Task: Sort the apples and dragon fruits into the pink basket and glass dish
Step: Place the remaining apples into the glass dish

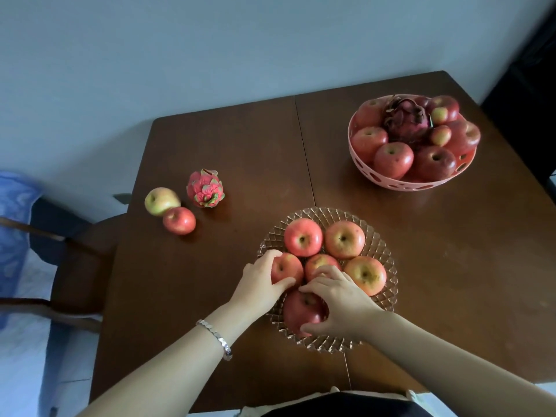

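With the left hand (261, 279), gripped the left apple (285, 267) in the glass dish (388, 257), fingers and thumb curled round it; with the right hand (337, 299), clasped the darker apple (301, 311) at the dish's near rim. Found the dish close to the near edge of the table (240, 139), well apart from the pink basket (406, 183) by the far right edge, with a stretch of wood between. Counted six apples (303, 237) packed in the dish, touching. Saw the basket heaped with red apples (393, 160), one dark dragon fruit (406, 118) on top. Noted, near the left edge, a pink dragon fruit (205, 188), a yellow-green apple (162, 201) and a small red apple (179, 220) just beside it.
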`<action>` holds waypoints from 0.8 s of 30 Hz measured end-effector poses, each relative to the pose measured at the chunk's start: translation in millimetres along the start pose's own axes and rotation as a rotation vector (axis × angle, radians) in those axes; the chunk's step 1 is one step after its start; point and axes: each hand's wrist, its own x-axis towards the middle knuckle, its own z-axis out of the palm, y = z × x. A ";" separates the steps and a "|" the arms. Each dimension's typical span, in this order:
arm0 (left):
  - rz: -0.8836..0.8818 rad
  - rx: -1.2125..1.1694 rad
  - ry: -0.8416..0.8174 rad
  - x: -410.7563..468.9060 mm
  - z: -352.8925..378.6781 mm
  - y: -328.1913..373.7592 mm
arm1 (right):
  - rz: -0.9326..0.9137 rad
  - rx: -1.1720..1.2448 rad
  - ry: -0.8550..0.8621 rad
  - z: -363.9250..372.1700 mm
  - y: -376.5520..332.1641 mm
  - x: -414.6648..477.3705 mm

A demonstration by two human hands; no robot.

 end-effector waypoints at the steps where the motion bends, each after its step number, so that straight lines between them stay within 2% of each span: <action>1: 0.008 -0.018 -0.011 -1.1 1.0 -1.4 | -0.004 -0.013 -0.021 0.1 -0.2 -1.3; 5: 0.023 -0.127 -0.085 8.0 -14.0 -7.8 | 0.009 0.037 -0.031 -18.2 -6.3 5.3; 6: 0.020 -0.168 -0.062 11.8 -26.3 -10.3 | 0.022 0.072 -0.018 -27.1 -9.4 13.0; 8: -0.002 -0.214 0.060 17.3 -54.6 -18.2 | 0.057 0.127 -0.002 -42.9 -17.5 27.6; 11: -0.070 -0.158 0.273 31.5 -99.7 -47.1 | 0.055 0.173 0.014 -59.1 -32.7 55.1; 14: -0.150 0.161 0.418 55.2 -133.8 -81.8 | 0.046 0.222 0.035 -64.5 -50.0 78.0; 17: -0.219 0.450 0.287 79.1 -150.4 -115.3 | 0.039 0.245 0.038 -56.8 -70.1 101.8; 19: -0.233 0.491 0.182 90.8 -144.8 -128.4 | 0.038 0.253 0.022 -49.9 -78.7 112.7; 24: -0.200 0.354 0.315 103.4 -131.1 -143.7 | 0.070 0.233 0.002 -33.9 -95.6 140.9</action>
